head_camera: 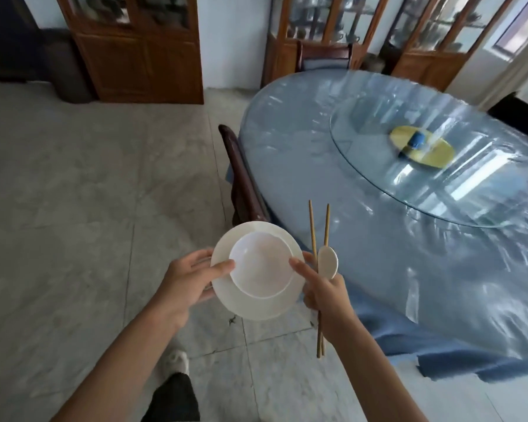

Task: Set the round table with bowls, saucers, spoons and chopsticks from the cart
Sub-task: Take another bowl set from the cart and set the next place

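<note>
Left hand [186,280] grips saucer [226,295] with bowl [261,264]; right hand [323,289] holds chopsticks [311,226], spoon [327,261].

Both hands are raised at chest height, the left hand [189,277] and right hand [322,289] each curled in a grip.

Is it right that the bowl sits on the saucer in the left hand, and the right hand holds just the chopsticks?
Not quite. In the head view the right hand holds the chopsticks and a spoon together. The bowl does sit on the saucer, held by the left hand.
</note>
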A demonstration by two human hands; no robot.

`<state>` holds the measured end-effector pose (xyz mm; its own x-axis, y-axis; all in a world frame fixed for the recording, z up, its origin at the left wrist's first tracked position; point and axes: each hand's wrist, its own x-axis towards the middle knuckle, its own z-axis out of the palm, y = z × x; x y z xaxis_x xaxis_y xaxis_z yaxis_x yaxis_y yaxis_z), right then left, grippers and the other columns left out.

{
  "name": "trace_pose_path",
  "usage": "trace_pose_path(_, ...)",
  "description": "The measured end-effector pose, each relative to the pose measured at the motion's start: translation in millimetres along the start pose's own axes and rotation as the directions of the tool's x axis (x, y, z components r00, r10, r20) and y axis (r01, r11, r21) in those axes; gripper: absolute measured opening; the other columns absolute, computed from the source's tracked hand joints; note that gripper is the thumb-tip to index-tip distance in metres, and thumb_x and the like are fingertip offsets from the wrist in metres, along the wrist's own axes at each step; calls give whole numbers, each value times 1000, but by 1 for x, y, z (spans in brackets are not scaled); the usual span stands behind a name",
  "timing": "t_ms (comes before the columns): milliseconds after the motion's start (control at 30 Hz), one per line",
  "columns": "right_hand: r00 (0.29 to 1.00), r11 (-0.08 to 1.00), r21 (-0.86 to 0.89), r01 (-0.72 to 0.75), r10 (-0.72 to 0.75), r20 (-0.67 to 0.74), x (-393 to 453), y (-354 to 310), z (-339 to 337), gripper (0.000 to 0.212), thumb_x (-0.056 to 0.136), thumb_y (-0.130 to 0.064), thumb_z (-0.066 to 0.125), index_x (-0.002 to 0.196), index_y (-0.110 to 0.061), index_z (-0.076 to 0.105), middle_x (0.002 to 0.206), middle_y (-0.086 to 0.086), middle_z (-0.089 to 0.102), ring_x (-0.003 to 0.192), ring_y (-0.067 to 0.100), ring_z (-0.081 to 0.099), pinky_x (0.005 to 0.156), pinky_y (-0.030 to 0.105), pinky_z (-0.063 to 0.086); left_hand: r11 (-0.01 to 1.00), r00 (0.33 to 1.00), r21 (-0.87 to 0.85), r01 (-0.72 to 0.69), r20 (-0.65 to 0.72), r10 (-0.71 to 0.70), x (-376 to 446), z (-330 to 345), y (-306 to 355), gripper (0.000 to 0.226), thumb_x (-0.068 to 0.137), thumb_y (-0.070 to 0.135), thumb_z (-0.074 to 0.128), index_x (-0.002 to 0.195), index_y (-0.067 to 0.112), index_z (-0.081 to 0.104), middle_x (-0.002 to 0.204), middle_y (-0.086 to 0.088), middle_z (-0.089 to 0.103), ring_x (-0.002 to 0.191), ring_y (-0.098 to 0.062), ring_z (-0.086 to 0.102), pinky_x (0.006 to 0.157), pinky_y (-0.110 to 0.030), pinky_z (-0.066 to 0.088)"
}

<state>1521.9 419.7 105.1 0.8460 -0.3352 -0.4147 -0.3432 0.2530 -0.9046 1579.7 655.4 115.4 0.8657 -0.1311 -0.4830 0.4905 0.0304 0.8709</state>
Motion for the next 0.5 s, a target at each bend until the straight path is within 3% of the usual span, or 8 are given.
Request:
trace_pose_path(67, 999, 1000, 12, 4, -3, -45, 29, -5, 28, 50, 68, -43, 89, 113, -22, 78, 58, -4, 49, 46, 7, 38, 44, 22, 35, 1000, 999, 15, 4, 42, -5, 42, -17, 23, 42, 79, 20, 87, 117, 21, 71, 107, 4, 81, 101, -19, 77, 89, -38, 61)
trace_pose_path(167, 993, 999, 39, -10, 14, -114, 56, -16, 56, 48, 66, -44, 89, 110, -25, 80, 66, 4, 52, 50, 10, 38, 46, 24, 36, 999, 995, 46, 16, 93, -20, 89, -30, 55, 43, 78, 21, 88, 117, 22, 71, 103, 6, 82, 94, -14, 78, 76, -29, 61)
trace_pose_path(267, 981, 996, 85, -34, 50, -188, 89, -29, 73, 43, 72, -39, 92, 110, -23, 80, 65, 7, 63, 45, 10, 47, 43, 23, 41, 994, 980, 103, 30, 191, -50, 143, -32, 89, 42, 79, 22, 88, 118, 21, 71, 102, 6, 82, 91, -11, 79, 67, -24, 62)
trace_pose_path(333, 964, 993, 111, -45, 73, -257, 115, -36, 77, 36, 73, -41, 91, 105, -27, 81, 74, 9, 73, 54, 18, 61, 47, 26, 51, 989, 966, 144, 26, 250, -62, 179, -24, 108, 40, 79, 22, 88, 116, 22, 73, 102, 5, 82, 90, -11, 78, 62, -20, 61)
trace_pose_path(400, 938, 993, 100, -64, 94, -334, 146, -41, 76, 39, 65, -50, 91, 100, -34, 82, 80, -1, 78, 60, 12, 69, 51, 24, 53, 983, 954, 180, 30, 289, -82, 219, -10, 122, 35, 79, 21, 87, 112, 23, 75, 100, 5, 82, 92, -14, 79, 61, -20, 61)
trace_pose_path(500, 905, 988, 139, -65, 117, -409, 200, -47, 73, 45, 60, -53, 93, 99, -34, 83, 57, -7, 62, 42, 4, 50, 44, 21, 41, 973, 932, 230, 38, 343, -117, 283, 18, 140, 36, 80, 20, 86, 114, 23, 75, 101, 7, 82, 97, -17, 78, 68, -24, 63)
